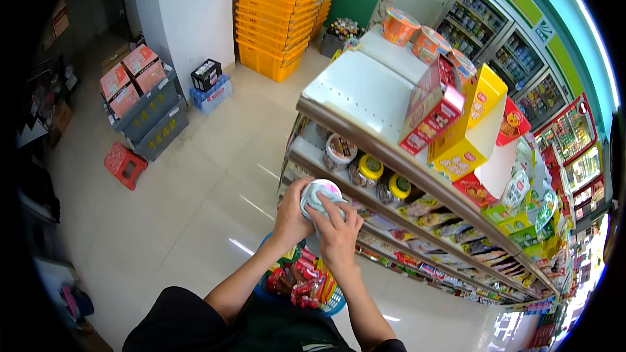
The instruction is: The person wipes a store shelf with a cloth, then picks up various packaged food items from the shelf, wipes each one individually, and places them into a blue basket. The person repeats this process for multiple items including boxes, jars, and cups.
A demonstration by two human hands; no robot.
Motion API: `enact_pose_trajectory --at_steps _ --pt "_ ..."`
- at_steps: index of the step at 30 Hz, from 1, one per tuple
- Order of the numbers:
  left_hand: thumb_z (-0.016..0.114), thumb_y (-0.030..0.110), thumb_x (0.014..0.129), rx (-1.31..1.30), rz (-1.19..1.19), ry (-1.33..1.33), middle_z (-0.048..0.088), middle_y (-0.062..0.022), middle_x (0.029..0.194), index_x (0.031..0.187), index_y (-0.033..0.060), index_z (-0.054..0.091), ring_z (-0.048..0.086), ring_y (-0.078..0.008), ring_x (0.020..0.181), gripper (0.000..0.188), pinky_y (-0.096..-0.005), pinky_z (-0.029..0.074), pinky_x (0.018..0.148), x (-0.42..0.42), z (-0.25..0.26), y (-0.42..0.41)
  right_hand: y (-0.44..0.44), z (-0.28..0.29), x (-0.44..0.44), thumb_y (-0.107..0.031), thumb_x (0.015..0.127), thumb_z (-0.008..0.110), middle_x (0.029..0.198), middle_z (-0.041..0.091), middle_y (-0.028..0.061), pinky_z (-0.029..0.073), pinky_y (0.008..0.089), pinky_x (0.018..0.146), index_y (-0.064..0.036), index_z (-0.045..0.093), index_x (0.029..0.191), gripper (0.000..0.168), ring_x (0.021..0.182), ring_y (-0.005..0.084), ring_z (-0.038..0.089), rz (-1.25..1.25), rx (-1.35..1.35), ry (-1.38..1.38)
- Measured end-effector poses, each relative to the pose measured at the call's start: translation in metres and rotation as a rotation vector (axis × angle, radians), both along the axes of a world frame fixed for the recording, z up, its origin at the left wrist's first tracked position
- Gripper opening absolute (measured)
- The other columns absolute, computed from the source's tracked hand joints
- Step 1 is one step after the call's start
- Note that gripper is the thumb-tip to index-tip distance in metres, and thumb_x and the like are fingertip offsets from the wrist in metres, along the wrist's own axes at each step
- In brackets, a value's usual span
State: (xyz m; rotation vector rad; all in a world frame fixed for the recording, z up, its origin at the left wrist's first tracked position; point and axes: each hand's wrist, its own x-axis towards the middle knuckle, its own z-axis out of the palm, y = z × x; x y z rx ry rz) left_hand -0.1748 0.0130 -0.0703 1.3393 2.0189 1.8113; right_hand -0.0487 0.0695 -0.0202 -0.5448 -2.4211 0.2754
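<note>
My left hand (291, 212) grips a round container with a white and pink lid (332, 187); most of its body is hidden. My right hand (340, 230) presses a pale grey-blue cloth (315, 198) onto that lid. Beyond them, on the second shelf level, stand a white-lidded jar (341, 149) and two yellow-lidded jars, one (370, 167) beside the other (399, 186). Below my forearms a blue plastic basket (336, 307) holds several packaged snacks (305, 283), partly covered by my arms.
The shelf unit's top board (357, 90) carries a red box (433, 107), a yellow display box (464, 132) and orange noodle cups (398, 27). Stacked orange crates (279, 24), grey bins (159, 127) and a red stool (124, 165) stand on the tiled floor. Drinks coolers (472, 14) line the back.
</note>
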Motion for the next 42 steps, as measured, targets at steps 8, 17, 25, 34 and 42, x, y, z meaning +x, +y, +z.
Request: enact_pose_trajectory --at_steps 8,17,25,34,42 --pt "0.083 0.006 0.073 -0.098 -0.087 0.035 0.058 -0.0212 0.131 0.139 0.0014 0.045 0.057 -0.0418 0.122 0.076 -0.0468 0.048 0.103 0.078 0.004 -0.035 -0.043 -0.001 0.070 -0.001 0.079 0.064 0.136 0.063 0.0114 0.044 0.0473 0.101 -0.012 0.073 0.119 0.043 0.120 0.0352 0.057 -0.094 -0.077 0.007" --pt "0.089 0.012 0.067 -0.094 -0.177 0.032 0.061 -0.0194 0.126 0.137 0.0035 0.049 0.059 -0.0408 0.118 0.081 -0.0464 0.050 0.100 0.125 0.026 -0.047 -0.034 -0.002 0.113 0.008 0.079 0.060 0.131 0.062 0.0162 0.045 0.0485 0.105 -0.009 0.072 0.122 0.047 0.120 0.0389 0.056 -0.153 -0.170 0.120" --pt "0.091 0.016 0.064 -0.118 -0.191 0.015 0.061 -0.0185 0.128 0.137 0.0048 0.049 0.061 -0.0391 0.119 0.085 -0.0446 0.051 0.099 0.145 0.039 -0.050 -0.036 0.005 0.141 0.010 0.083 0.056 0.134 0.059 0.0192 0.044 0.0473 0.106 -0.009 0.070 0.125 0.048 0.122 0.0401 0.054 -0.200 -0.278 0.207" --pt "0.093 0.024 0.067 -0.178 -0.177 -0.473 0.071 -0.0151 0.119 0.132 0.0026 0.054 0.070 -0.0263 0.110 0.078 -0.0368 0.055 0.095 0.154 0.002 -0.047 -0.057 -0.020 0.163 0.009 0.085 0.053 0.141 0.052 0.0241 0.037 0.0500 0.108 -0.005 0.055 0.140 0.056 0.127 0.0408 0.050 -0.276 -0.279 0.294" --pt "0.086 0.010 0.078 -0.195 -0.355 -0.819 0.065 -0.0106 0.125 0.133 -0.0015 0.055 0.066 -0.0166 0.112 0.064 -0.0308 0.053 0.097 0.145 0.004 -0.050 -0.059 -0.014 0.171 0.004 0.086 0.055 0.133 0.056 0.0238 0.038 0.0502 0.106 -0.003 0.059 0.135 0.050 0.120 0.0423 0.053 -0.256 -0.199 0.248"
